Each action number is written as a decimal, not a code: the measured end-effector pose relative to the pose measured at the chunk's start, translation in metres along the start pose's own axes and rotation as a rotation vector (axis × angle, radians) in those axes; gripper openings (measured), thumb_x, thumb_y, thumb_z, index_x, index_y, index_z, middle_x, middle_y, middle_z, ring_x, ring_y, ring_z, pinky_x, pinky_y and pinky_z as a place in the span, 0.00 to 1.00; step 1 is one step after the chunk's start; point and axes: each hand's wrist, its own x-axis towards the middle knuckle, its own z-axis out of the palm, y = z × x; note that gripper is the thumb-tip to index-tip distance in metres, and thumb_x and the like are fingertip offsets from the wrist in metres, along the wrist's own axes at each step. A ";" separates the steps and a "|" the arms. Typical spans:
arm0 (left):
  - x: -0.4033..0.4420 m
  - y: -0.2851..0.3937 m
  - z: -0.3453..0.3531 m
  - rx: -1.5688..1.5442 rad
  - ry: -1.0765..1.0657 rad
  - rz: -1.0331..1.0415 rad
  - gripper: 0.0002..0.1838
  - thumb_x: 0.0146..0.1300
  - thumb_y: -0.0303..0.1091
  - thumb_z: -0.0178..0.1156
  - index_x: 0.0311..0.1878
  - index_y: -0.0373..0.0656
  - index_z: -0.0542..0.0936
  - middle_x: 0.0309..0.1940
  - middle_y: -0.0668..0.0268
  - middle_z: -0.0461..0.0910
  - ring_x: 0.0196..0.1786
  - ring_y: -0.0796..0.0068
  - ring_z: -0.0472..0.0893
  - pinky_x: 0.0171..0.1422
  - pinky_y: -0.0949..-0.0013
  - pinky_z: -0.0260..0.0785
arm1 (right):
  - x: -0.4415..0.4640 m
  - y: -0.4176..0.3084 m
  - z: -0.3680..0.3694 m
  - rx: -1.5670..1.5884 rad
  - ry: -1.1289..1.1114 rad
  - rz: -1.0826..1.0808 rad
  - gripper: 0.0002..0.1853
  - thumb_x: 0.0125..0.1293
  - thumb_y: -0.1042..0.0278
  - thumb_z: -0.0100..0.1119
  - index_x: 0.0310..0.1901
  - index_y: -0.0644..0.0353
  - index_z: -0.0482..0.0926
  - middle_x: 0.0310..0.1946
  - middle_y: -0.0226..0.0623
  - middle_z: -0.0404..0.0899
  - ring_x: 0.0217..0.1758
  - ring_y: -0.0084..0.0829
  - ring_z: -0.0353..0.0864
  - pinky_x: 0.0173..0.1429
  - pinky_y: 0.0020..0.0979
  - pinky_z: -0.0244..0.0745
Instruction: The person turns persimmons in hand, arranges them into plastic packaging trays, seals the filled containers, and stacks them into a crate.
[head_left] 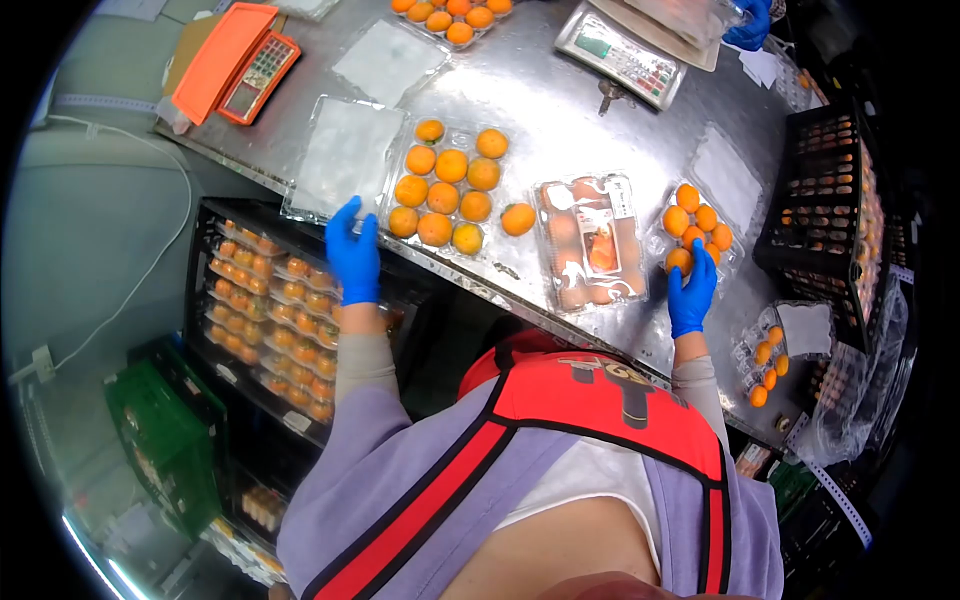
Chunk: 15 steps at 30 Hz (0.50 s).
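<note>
My left hand (pixel 355 255), in a blue glove, is open with thumb and fingers apart. It is at the table's front edge, by the flat lid (pixel 350 150) of an open clear plastic clamshell. Several oranges (pixel 441 198) fill that clamshell's tray, some with green patches. A loose orange (pixel 517 219) sits on the metal just right of it. My right hand (pixel 692 295), also blue-gloved, has its thumb and fingers around an orange (pixel 679 262) at the near end of a smaller open clamshell (pixel 735 262). More oranges (pixel 706 217) lie in that one.
A closed, labelled clamshell of fruit (pixel 592 240) lies between my hands. Scales (pixel 620 55) and an orange-coloured scale (pixel 258 75) stand at the back. A black crate (pixel 825 200) is at right; stacked packs (pixel 275 320) fill a crate below left. Another open pack (pixel 765 355) lies near right.
</note>
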 end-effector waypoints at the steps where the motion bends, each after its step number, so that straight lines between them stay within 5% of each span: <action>1: -0.001 -0.002 0.003 0.103 -0.089 0.082 0.20 0.53 0.28 0.66 0.51 0.39 0.78 0.49 0.60 0.76 0.51 0.65 0.75 0.57 0.65 0.67 | 0.000 0.000 -0.001 -0.002 0.002 -0.001 0.31 0.55 0.72 0.57 0.64 0.57 0.66 0.55 0.46 0.71 0.58 0.45 0.70 0.64 0.40 0.64; 5: -0.008 0.019 0.010 0.593 -0.238 0.310 0.24 0.45 0.35 0.70 0.49 0.42 0.79 0.50 0.52 0.75 0.52 0.53 0.75 0.58 0.58 0.67 | 0.000 0.001 0.001 -0.005 -0.002 0.013 0.31 0.55 0.72 0.57 0.63 0.57 0.66 0.56 0.46 0.71 0.59 0.45 0.70 0.64 0.40 0.64; 15: 0.036 0.020 0.038 0.299 -0.230 0.282 0.25 0.48 0.41 0.69 0.50 0.45 0.79 0.52 0.54 0.74 0.56 0.54 0.72 0.60 0.56 0.66 | -0.003 0.004 0.003 -0.026 -0.005 0.000 0.30 0.55 0.72 0.57 0.63 0.58 0.67 0.57 0.46 0.70 0.60 0.45 0.69 0.65 0.39 0.63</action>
